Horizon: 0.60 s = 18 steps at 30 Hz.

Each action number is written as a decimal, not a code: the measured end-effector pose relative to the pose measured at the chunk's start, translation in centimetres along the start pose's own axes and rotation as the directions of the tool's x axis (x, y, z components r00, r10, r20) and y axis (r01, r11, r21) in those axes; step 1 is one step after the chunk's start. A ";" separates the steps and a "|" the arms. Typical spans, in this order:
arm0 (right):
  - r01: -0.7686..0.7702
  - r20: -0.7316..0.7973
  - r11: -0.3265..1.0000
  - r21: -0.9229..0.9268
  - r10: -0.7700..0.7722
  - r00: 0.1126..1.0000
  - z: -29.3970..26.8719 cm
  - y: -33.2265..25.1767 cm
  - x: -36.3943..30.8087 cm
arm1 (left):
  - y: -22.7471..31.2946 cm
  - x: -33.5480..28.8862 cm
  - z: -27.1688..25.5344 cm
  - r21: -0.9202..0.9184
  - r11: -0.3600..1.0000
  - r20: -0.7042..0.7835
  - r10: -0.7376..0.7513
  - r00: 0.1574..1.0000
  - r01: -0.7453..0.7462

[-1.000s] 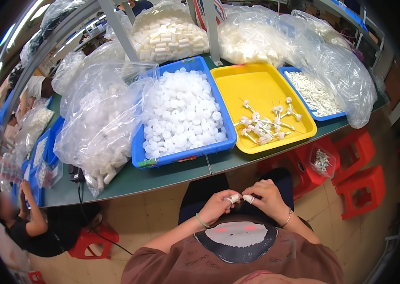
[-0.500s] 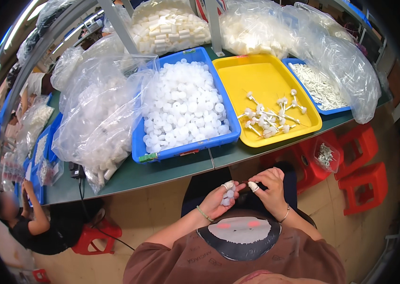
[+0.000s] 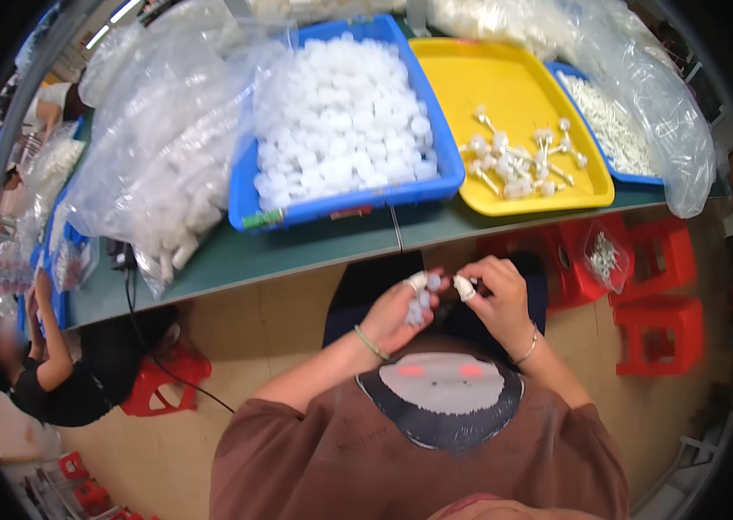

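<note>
My left hand (image 3: 394, 314) is curled around several small translucent white plastic pieces (image 3: 419, 308). One more such piece (image 3: 433, 282) shows at its thumb and fingertips. Just to the right, my right hand (image 3: 502, 293) has its thumb and fingers pinched together, close to the left fingertips. What that pinch holds is too small and blurred to name. White covers sit on both thumbs. Beyond my hands, a blue tray (image 3: 349, 204) is heaped with similar white pieces. A yellow tray (image 3: 470, 69) holds several white pieces joined to thin stems (image 3: 518, 165).
A blue tray (image 3: 639, 179) of thin white parts stands at right, beside plastic bags (image 3: 683, 165). A large clear bag (image 3: 158, 130) lies at left. Red stools (image 3: 661, 334) stand at right, one bearing a tub (image 3: 602, 260). Another person (image 3: 59, 373) sits at far left.
The whole view has tilted, so trays and hands appear higher. A white piece now shows at my left fingertips. My right hand stays pinched close by.
</note>
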State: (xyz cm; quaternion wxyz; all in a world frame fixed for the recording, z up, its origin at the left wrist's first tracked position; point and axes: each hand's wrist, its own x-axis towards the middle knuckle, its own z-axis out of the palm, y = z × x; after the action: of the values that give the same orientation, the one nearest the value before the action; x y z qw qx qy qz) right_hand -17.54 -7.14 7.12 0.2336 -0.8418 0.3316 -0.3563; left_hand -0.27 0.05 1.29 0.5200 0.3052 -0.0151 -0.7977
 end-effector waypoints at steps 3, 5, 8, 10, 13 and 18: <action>-0.016 -0.036 1.000 0.008 0.017 0.999 0.6 -0.2 -0.4 | 0.7 -0.3 0.4 -0.167 0.986 0.017 0.021 1.000 -0.018; -0.021 -0.063 1.000 0.010 0.022 0.998 0.9 -0.3 -0.6 | 0.5 -0.3 0.3 -0.209 0.978 0.049 0.034 0.998 -0.023; 0.003 -0.041 1.000 0.003 -0.003 0.999 0.9 -0.7 -0.2 | 0.4 -0.2 0.0 -0.281 0.960 0.103 0.020 0.994 0.010; 0.022 -0.045 1.000 -0.020 -0.023 0.999 0.9 -0.8 0.0 | 0.5 -0.2 0.2 -0.258 0.966 0.094 0.010 0.996 0.014; 0.044 -0.066 0.997 -0.068 -0.049 0.997 1.3 -0.5 0.1 | 0.5 -0.2 0.4 -0.241 0.970 0.099 -0.004 0.995 0.028; 0.047 -0.051 0.994 -0.102 -0.052 0.997 1.3 -0.5 -0.3 | 0.6 -0.1 0.4 -0.210 0.977 0.114 -0.015 0.993 0.039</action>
State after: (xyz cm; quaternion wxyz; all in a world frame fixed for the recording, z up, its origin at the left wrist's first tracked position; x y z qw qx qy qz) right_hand -16.48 -6.43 6.46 0.1729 -0.8506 0.3342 -0.3673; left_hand 0.02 -0.22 1.91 0.5371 0.2032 0.0452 -0.8174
